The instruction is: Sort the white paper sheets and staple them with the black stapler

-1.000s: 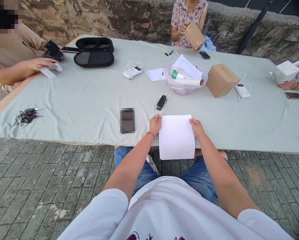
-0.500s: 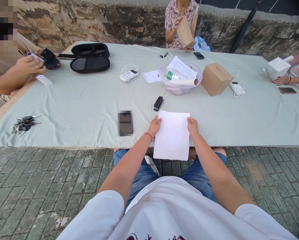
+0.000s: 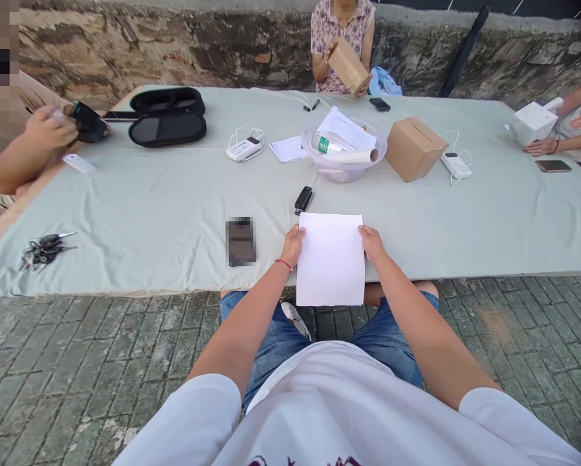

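Note:
White paper point(image 3: 330, 262), seemingly a stack of sheets, is held between my two hands, its lower part reaching past the table edge over my lap. My left hand point(image 3: 294, 244) is closed on its left edge near the top, thumb on the upper face. At the right edge my right hand point(image 3: 371, 243) pinches the paper in the same way. Just beyond the top left corner lies a black stapler point(image 3: 303, 200) on the cloth. A dark blurred-out flat object point(image 3: 241, 241) rests left of my left hand.
A plastic bowl point(image 3: 343, 169) with papers and a roll stands ahead, beside a cardboard box point(image 3: 415, 149). Keys point(image 3: 43, 251) lie far left; a black case point(image 3: 168, 128) lies open behind. Other people sit around the cloth-covered table point(image 3: 174, 194), one holding a carton point(image 3: 349, 66).
The view has shifted slightly. The paper sits a little straighter between my hands, which keep their grip. The person across has tilted the carton more.

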{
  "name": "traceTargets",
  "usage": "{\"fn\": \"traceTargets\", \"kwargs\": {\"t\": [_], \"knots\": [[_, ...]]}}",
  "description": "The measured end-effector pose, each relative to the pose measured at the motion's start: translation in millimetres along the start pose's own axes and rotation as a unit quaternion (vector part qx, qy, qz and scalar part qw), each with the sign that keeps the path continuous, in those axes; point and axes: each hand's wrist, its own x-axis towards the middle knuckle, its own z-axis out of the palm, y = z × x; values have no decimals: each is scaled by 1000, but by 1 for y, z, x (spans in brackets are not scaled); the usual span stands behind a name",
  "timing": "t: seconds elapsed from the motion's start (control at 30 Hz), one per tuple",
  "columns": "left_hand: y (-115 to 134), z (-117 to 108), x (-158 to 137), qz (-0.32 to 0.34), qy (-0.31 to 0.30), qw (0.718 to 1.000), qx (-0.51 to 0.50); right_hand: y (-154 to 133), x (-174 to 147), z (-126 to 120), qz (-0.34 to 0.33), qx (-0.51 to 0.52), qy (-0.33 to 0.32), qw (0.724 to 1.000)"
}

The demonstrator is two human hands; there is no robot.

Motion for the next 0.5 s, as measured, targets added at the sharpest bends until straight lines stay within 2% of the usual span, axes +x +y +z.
{"fn": "traceTargets", "kwargs": {"t": [0.13, 0.37, 0.5], "knots": [[-1, 1, -1, 37, -13, 999, 12, 0, 4, -3, 3, 34, -11, 999], [-4, 0, -3, 79, 2, 989, 122, 4, 6, -1, 3, -8, 62, 998], [-4, 0, -4, 92, 8, 984, 152, 5, 6, -5, 10, 1, 52, 999]]}}
